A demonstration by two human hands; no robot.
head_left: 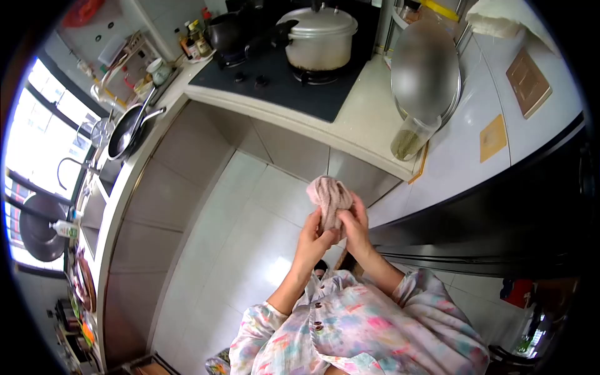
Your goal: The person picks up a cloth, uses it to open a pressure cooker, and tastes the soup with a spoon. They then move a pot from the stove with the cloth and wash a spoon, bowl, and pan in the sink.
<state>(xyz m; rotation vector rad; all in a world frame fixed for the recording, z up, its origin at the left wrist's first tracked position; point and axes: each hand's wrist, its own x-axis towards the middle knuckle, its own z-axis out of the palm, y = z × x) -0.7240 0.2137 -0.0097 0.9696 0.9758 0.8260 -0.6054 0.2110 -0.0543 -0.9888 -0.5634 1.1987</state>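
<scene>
A bunched-up pink cloth [333,199] is held in front of my body, above the tiled floor. My left hand [314,236] grips its lower left side, thumb across the front. On the other side my right hand [355,226] has its fingers wrapped round the cloth, the thumb pressed into it. Both hands are close together, and the cloth's top sticks out above them. The lower end of the cloth is partly hidden by my fingers.
Ahead, a pressure cooker [320,39] and a dark pot [226,34] sit on the black gas stove [275,87]. A clear container [414,136] stands at the counter's right end by a round metal lid [425,69]. A frying pan [125,132] lies left, beside the sink [95,209].
</scene>
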